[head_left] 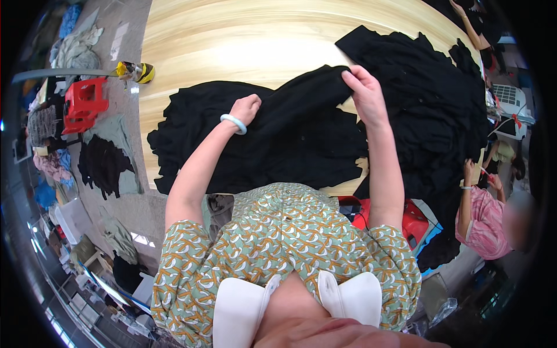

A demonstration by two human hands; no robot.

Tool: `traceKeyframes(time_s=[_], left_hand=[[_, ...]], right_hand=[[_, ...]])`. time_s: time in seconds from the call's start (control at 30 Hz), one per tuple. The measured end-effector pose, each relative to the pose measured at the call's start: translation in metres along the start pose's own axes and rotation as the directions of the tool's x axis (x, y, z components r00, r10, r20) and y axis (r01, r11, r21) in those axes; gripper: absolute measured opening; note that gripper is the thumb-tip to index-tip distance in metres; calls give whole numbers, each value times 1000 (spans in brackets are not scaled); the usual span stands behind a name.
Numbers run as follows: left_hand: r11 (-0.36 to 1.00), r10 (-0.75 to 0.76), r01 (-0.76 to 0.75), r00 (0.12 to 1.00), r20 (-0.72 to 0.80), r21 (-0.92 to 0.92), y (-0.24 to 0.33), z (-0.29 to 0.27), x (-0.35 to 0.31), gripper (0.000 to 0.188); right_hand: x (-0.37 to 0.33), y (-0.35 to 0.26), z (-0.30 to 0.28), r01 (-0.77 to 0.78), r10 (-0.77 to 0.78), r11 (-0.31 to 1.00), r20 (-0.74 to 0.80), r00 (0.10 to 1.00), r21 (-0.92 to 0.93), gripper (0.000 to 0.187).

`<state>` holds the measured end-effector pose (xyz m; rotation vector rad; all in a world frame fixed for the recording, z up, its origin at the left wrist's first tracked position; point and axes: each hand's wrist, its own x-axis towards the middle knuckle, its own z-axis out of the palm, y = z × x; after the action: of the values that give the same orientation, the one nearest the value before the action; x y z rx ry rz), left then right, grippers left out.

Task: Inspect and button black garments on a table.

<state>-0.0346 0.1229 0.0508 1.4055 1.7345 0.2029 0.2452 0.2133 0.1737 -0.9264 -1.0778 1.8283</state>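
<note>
A black fabric piece [301, 93] runs slantwise between my two hands over other black fabric [232, 165] spread on the table in front of me. My left hand [246, 110], with a pale bangle at the wrist, is closed on the cloth near its middle. At the upper right end, my right hand [366, 93] pinches the edge and holds it a little raised. The left fingertips are partly hidden. Beyond my right arm lies a large heap of black fabric [429, 110], rumpled and hanging over the near table edge.
The wooden table [232, 46] stretches away in front. A yellow-and-black wrapped object [136, 72] sits by its left edge. Left of it stands a red stool [86, 104], with cloth piles [106, 165] on the floor. A co-worker in pink [487, 220] is at the right.
</note>
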Motion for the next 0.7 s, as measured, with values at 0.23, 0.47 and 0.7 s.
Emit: traceKeyframes(time_s=[0.23, 0.47, 0.7], left_hand=[[872, 474, -484, 789, -391, 80, 42, 16, -34, 56], [858, 290, -501, 653, -700, -113, 62, -8, -46, 35], [932, 328, -337, 631, -703, 133, 5, -73, -170, 25]], right_hand=[[-40, -5, 24, -227, 231, 973, 122, 965, -53, 11], [-44, -31, 8, -9, 15, 960, 18, 1000, -278, 7], [-64, 52, 34, 100, 130, 718, 275, 953, -689, 14]])
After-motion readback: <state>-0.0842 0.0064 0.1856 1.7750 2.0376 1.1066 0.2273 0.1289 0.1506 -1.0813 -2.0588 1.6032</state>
